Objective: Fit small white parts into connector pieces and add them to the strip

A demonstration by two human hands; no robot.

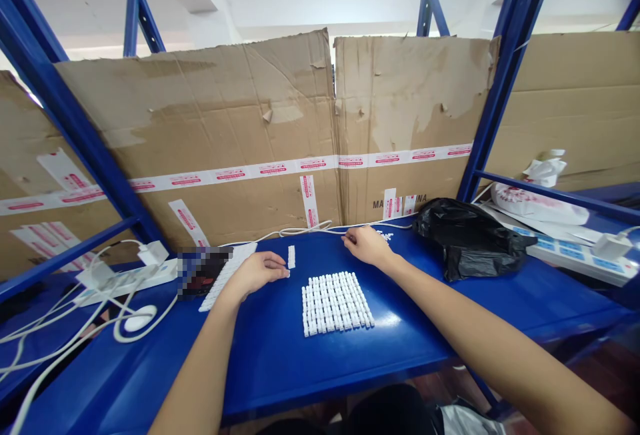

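Observation:
My left hand [257, 273] rests on the blue table top [280, 368], its fingertips pinching a small white plastic piece [287, 274]. Just beyond them stands a short white strip of similar pieces [291, 257]. A square block of many small white pieces in tight rows [336, 303] lies between my hands, touching neither. My right hand [367, 246] sits curled near the table's far edge, close to a white cable [305, 228]. Its fingertips hide whatever may be under them.
A long white row of pieces or keyboard [227, 275] lies beside a pixelated dark object [204, 271]. A black plastic bag [470, 238] sits at right. White power strips [125, 281] [575, 255], a white mouse [140, 318] and cables lie about. Taped cardboard [200, 141] and blue shelving uprights [510, 68] stand behind.

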